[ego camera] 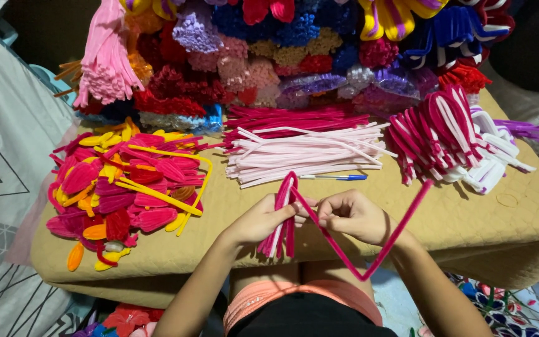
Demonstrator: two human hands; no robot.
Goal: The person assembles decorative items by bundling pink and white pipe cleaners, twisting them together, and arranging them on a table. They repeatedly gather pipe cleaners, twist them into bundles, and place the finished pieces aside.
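Hands over a tan padded board [469, 231]: left hand [258, 219] pinches a folded pink-and-white pipe-cleaner bundle [282, 218]; right hand [350, 215] grips a long magenta pipe cleaner [400, 228] bent below the board's near edge.

Tan quilted cushion [469, 231] serves as work surface, spans frame centre. On it, left: heap of pink, red and yellow folded petal shapes [126, 190]. Upper centre: bundle of straight dark pink stems [294, 117], just below it pile of pale pink and white stems [304, 156]. Blue pen [335, 177] lies just beneath that pile. Right: stack of looped pink-and-white pieces [450, 137]. Along back edge: mound of mixed-colour fuzzy bundles [282, 56].
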